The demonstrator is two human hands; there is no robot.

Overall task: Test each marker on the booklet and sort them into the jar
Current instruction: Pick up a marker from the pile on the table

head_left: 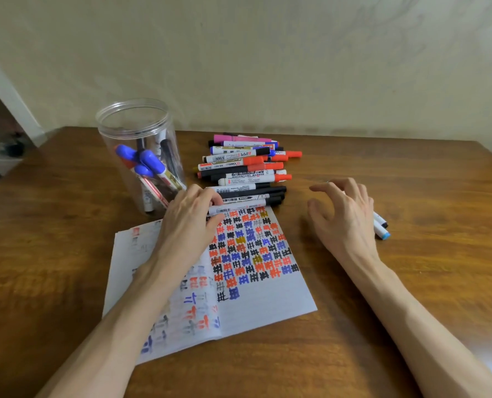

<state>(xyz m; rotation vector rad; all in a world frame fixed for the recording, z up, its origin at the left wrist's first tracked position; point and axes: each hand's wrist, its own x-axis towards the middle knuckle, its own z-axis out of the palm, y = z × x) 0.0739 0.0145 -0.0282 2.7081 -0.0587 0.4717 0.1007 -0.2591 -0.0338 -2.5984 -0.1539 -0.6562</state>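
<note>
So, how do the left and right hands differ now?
The left hand pinches a black-capped marker at the booklet's top edge; the right hand holds nothing. The left hand is over the booklet; the right hand is beside it, over the table. Both are palm down.

a tall clear jar [140,168] stood at the left rear of the table [425,297], its mouth uncovered and markers leaning inside its lower half. only a narrow gap lay between it and the pile of markers [244,165]. the left hand [190,225] filled that gap's near end, pinching a white marker [239,209] at the top edge of the booklet [262,300]. bare wood ran between the booklet and the right hand [342,219], which hid part of two loose pens [381,229]. beyond them the table's right side lay open.
</note>
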